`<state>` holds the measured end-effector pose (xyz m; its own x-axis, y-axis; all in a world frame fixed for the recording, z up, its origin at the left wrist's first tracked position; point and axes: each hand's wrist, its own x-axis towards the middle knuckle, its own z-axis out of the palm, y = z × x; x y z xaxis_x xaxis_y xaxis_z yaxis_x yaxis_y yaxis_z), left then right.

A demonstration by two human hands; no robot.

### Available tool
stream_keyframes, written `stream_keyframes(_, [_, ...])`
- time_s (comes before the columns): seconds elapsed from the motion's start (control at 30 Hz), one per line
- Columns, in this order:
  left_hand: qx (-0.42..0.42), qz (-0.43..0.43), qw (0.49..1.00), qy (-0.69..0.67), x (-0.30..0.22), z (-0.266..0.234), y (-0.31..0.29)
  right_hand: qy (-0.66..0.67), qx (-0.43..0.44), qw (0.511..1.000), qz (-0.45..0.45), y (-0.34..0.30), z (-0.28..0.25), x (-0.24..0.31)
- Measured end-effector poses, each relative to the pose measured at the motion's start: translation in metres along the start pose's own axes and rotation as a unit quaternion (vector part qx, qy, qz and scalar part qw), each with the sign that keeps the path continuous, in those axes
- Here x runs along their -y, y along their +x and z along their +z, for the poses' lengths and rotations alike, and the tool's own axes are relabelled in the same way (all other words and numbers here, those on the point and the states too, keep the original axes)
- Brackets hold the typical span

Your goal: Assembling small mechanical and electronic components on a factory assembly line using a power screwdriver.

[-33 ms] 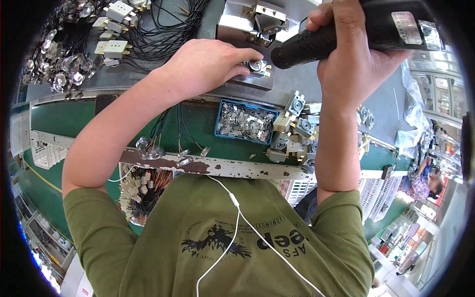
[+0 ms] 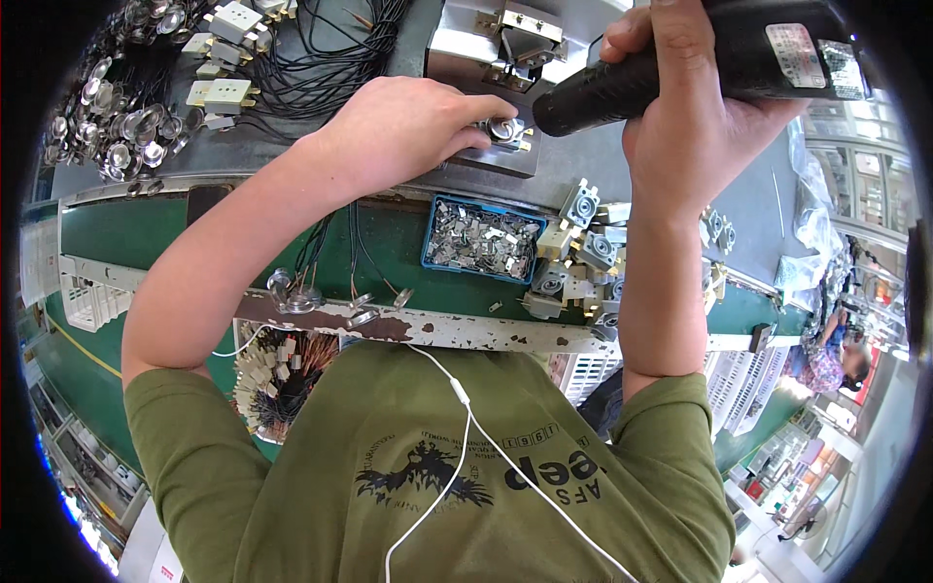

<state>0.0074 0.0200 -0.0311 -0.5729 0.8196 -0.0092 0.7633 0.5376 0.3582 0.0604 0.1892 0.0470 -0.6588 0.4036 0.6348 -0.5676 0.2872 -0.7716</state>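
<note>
My right hand (image 2: 695,126) is wrapped round a black handheld power tool (image 2: 753,49), likely an electric screwdriver. The tool's blunt, rounded end points left and stops just short of the fixture. My left hand (image 2: 413,121) is closed in a pinch on a small round metal cap (image 2: 501,128). This cap sits against a pale block with brass prongs (image 2: 520,139) on the dark metal fixture (image 2: 501,170). Fingers partly hide the cap. Behind it rises a shiny metal bracket (image 2: 530,34).
Close to me is a blue tray (image 2: 428,257) of small metal clips. Right of it lie piled pale blocks with round metal inserts (image 2: 583,257). Black cables (image 2: 330,73) and round metal caps (image 2: 126,131) heap up at the far left. A chipped white rail (image 2: 466,330) edges the bench.
</note>
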Motion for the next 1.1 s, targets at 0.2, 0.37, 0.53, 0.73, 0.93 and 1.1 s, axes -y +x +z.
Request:
stream_keyframes(0.2, [0.007,-0.005,1.000,-0.001,-0.001,0.000,0.002,0.282,0.026,0.959,-0.003,0.002,0.005,-0.031])
stream_keyframes(0.37, [-0.005,0.004,1.000,-0.005,0.001,0.002,-0.001,0.231,0.003,0.973,0.003,0.001,-0.001,-0.012])
stream_keyframes(0.53, [-0.007,0.004,1.000,0.004,0.000,0.001,0.000,0.005,-0.022,1.000,0.016,0.000,-0.005,0.001])
stream_keyframes(0.73, [-0.007,0.002,1.000,0.005,-0.001,0.001,0.000,0.006,-0.029,0.999,0.018,-0.001,-0.004,-0.001])
stream_keyframes(0.93, [-0.005,0.003,1.000,0.005,0.000,0.001,-0.001,0.023,-0.010,1.000,0.013,-0.003,-0.005,-0.002])
stream_keyframes(1.1, [-0.001,0.007,1.000,0.003,0.000,0.002,0.001,0.466,0.029,0.884,0.030,0.002,0.010,-0.032])
